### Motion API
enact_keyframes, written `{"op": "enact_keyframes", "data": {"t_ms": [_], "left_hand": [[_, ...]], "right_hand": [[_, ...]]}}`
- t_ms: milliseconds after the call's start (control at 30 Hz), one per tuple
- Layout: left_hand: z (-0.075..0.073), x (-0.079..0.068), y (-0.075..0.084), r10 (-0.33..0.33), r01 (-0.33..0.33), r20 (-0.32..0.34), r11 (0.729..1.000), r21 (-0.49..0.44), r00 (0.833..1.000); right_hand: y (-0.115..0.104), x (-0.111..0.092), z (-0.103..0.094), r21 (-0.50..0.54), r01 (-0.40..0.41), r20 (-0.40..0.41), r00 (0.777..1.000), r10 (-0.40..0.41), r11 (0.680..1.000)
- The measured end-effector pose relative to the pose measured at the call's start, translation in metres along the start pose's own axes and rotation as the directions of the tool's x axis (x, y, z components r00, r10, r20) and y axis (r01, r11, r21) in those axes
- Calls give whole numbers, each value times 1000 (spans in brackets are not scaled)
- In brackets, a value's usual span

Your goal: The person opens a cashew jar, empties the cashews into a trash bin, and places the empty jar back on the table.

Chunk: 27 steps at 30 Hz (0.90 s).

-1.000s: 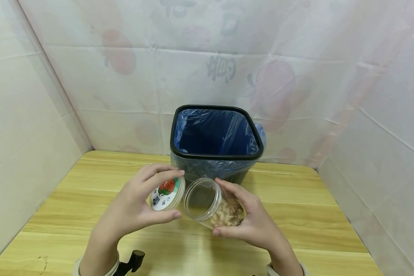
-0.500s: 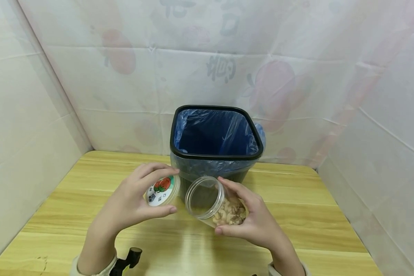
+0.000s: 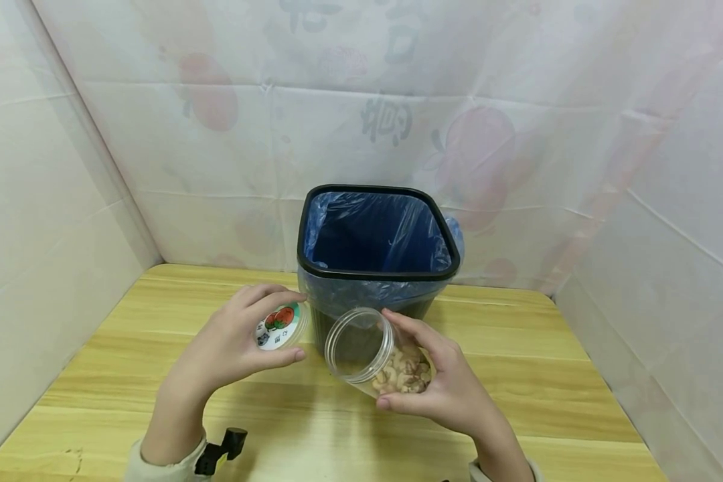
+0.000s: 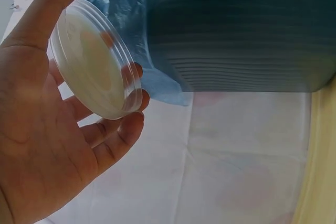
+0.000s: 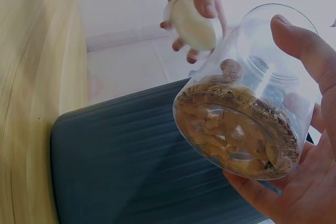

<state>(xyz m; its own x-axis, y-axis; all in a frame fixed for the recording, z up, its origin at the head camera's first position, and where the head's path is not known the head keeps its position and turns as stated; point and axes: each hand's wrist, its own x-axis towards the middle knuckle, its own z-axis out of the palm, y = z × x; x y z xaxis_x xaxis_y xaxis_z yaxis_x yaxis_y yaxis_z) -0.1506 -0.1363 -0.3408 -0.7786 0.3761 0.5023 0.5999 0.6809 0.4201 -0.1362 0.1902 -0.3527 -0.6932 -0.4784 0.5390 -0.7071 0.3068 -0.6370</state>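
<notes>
My left hand grips a round clear lid by its edge, thumb below and fingers above. The lid's top bears a white label with red fruit; its hollow underside shows in the left wrist view. In my right hand is a clear plastic jar, uncovered and tilted with its mouth toward the left. Pale nut-like pieces, resembling cashews, lie at the jar's bottom, with brown crumbs among them in the right wrist view. The jar and lid are apart, both in front of the bin.
A dark trash bin with a black rim and a blue plastic liner stands at the back of the wooden table. Pale printed curtains enclose the back and sides.
My left hand has drawn the lid leftward and slightly up, widening the gap to the jar. The right hand has shifted the jar slightly to the right.
</notes>
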Motion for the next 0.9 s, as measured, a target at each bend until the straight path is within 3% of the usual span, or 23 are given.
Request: {"op": "enact_keyframes", "data": {"t_ms": [900], "left_hand": [[16, 2, -31, -173, 168, 91, 984, 61, 981]], "right_hand": [[-1, 0, -1, -5, 5, -6, 1000, -5, 1000]]}}
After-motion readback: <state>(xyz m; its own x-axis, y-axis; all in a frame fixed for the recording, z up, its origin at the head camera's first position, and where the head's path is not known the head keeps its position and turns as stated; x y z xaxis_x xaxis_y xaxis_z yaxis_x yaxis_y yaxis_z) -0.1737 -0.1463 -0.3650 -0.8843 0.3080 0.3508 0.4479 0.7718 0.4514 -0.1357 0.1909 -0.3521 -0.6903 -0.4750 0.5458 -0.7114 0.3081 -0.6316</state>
